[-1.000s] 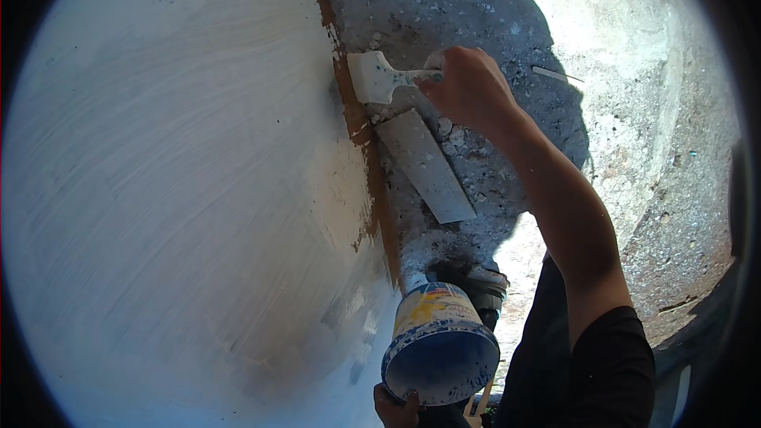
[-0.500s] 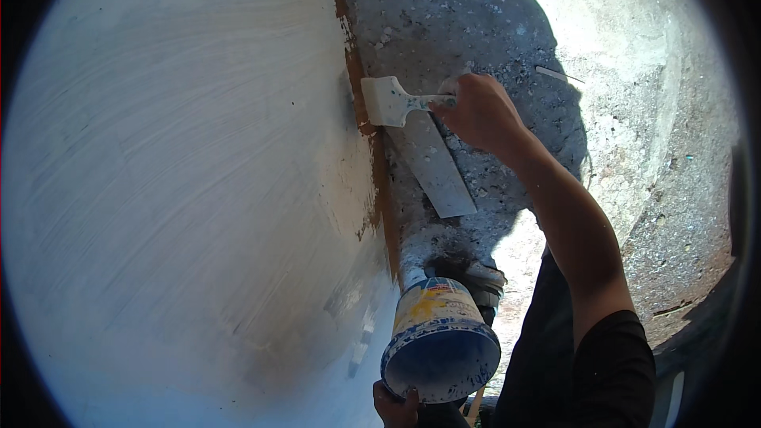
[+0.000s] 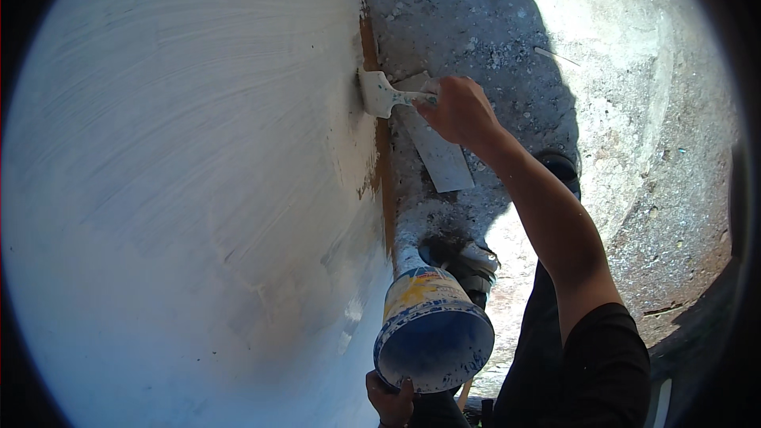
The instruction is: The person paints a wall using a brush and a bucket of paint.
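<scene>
My right hand point(image 3: 464, 115) is closed round the handle of a wide, pale paintbrush point(image 3: 384, 98). The brush's end meets the whitish wall point(image 3: 198, 150), beside the brown strip point(image 3: 384, 166) along its foot. At the lower middle, my left hand point(image 3: 390, 403) grips the rim of a paint bucket point(image 3: 424, 293), thumb over the edge. The bucket is tilted with its mouth toward me; its outside is white, yellow and blue with paint smears. Inside it looks whitish-blue, and how much paint it holds I cannot tell.
A flat, pale board point(image 3: 444, 160) lies on the rough, speckled floor point(image 3: 460, 8) under my right hand. One paint-spattered shoe point(image 3: 476, 269) shows behind the bucket, and a dark shoe point(image 3: 561, 166) stands farther right. A thin white stick point(image 3: 557, 56) lies near the shadow's edge.
The brush has shifted slightly left, from the brown strip onto the wall surface. The bucket has moved a little up and left in view. A dark shoe now shows beside my right forearm.
</scene>
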Demonstrator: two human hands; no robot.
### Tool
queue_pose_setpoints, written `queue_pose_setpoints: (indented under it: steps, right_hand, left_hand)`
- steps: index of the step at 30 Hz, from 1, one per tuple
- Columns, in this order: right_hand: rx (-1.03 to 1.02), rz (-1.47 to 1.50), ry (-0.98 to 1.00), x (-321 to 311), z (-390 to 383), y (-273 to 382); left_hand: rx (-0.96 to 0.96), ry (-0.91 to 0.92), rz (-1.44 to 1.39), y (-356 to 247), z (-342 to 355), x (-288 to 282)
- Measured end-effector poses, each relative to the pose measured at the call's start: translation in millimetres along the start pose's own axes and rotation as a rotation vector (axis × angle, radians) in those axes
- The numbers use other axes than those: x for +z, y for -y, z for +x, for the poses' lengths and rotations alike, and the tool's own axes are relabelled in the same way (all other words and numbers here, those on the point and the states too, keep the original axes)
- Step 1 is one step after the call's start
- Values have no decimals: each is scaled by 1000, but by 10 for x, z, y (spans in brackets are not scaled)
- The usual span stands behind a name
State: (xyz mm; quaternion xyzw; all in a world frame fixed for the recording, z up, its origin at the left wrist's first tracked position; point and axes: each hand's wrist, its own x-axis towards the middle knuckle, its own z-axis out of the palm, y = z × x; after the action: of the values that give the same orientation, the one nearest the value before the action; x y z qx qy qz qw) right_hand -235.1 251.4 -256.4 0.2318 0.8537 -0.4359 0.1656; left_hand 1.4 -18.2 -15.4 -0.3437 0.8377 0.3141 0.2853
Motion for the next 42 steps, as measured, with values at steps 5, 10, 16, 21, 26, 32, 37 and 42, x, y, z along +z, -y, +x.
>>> queue_pose_setpoints:
  steps: [5,10,16,21,26,32,37,42]
  right_hand:
    - [113,141,13,17,-217,-174]
    - [136,31,74,415,-361,-64]
    - [151,181,111,783,-330,-115]
    - [204,197,70,729,-418,-227]
    - [155,119,12,255,-570,-283]
    - [211,332,33,-935,-1377,-60]
    - [25,110,52,-1296,-1795,342]
    - [-116,-102,169,-747,-1439,635]
  left_hand:
    - [18,-68,-89,-110,110,-1]
    - [-112,-47,-162,-313,143,10]
    - [-114,-56,-177,-345,176,81]
    - [-101,-67,-198,-324,207,66]
    - [-19,-64,-222,-438,421,212]
    - [263,-15,-159,-558,1302,269]
    - [366,88,-220,-1119,1719,411]
    - [582,93,-127,-1390,1805,389]
